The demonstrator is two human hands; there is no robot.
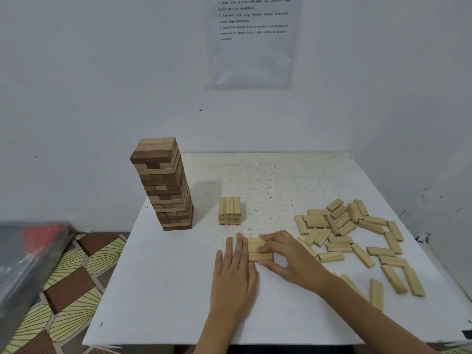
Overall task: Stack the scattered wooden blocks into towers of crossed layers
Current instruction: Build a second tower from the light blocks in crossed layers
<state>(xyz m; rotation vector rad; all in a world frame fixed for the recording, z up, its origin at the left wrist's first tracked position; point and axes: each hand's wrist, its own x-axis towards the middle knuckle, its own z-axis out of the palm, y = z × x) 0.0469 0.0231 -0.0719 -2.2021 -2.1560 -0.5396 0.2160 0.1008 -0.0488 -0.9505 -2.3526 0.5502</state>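
So we've got three blocks laid side by side as a new layer flat on the white table, near the front and a bit right of centre, long axes running left to right. Our left hand is flat on the table with straight fingers held together, their edge pressed against the blocks' left ends like a stop. Our right hand comes in from the right, fingers draped over the top and thumb against the near long side, so it looks like it's pinching the set together. The short stack sits straight ahead, beyond the layer, and its top blocks run front to back, so this crosswise set would fit as is, no turning needed. The right hand is the one actually holding it. The loose blocks are all off to the right, well within that hand's reach, and the tall tower stands far left. Hard to tell: the layer's right ends are under the fingers, the printed numbers on the short stack are too small to read, and our right forearm hides a few loose blocks.
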